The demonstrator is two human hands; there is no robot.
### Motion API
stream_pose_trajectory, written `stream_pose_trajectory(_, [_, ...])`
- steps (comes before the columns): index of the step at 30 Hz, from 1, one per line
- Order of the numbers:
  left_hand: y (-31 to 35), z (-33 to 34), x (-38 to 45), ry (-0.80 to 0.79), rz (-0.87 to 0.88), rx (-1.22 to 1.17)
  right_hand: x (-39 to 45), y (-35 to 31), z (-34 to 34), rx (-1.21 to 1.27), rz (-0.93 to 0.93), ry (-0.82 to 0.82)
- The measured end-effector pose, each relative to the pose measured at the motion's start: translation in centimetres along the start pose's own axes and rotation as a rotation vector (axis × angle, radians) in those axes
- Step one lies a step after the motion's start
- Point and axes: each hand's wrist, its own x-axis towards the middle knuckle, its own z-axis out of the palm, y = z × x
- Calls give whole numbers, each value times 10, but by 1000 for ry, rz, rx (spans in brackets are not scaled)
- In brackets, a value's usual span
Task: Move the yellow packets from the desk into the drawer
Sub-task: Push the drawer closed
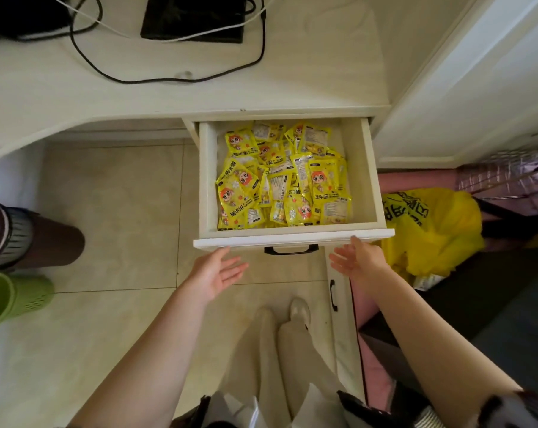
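The white drawer (292, 236) stands pulled out from under the desk (76, 88). Several yellow packets (280, 177) with a cartoon face lie heaped inside it. My left hand (220, 270) hovers just below the drawer's front panel, left of the black handle (291, 250), palm turned inward, fingers straight, holding nothing. My right hand (355, 256) is right of the handle, fingers straight, fingertips at the front panel's lower edge; whether they touch it I cannot tell. No packets show on the desk top.
Black and white cables (169, 57) and a black flat device (196, 18) lie on the desk. A yellow plastic bag (431, 230) sits on the floor right of the drawer. A green bin (14, 296) and a dark bin (23, 236) stand left. A lower drawer handle (333, 295) is visible.
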Motion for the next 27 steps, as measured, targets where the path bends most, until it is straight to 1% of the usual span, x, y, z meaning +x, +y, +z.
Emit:
stream_pose_trajectory(2, [5, 3, 5, -21, -4, -74, 4, -10, 3, 121, 66, -26])
stream_pose_trajectory(4, [9, 7, 11, -25, 4, -64, 10, -17, 6, 151, 76, -33])
stream_pose_trajectory(7, [10, 11, 17, -34, 9, -26, 14, -21, 9, 137, 67, -13])
stream_pose_trajectory(11, [11, 10, 22, -53, 11, -112, 17, -21, 12, 163, 72, 2])
stream_pose_trajectory(15, [17, 13, 24, -37, 28, -174, 20, -26, 14, 178, 79, -9])
stream_pose_trajectory(21, [38, 23, 29, -42, 56, -187, 30, -46, 23, 167, 52, -36])
stream_pose_trajectory(27, [63, 30, 39, -46, 68, -178, 43, -68, 34, 171, 72, -51])
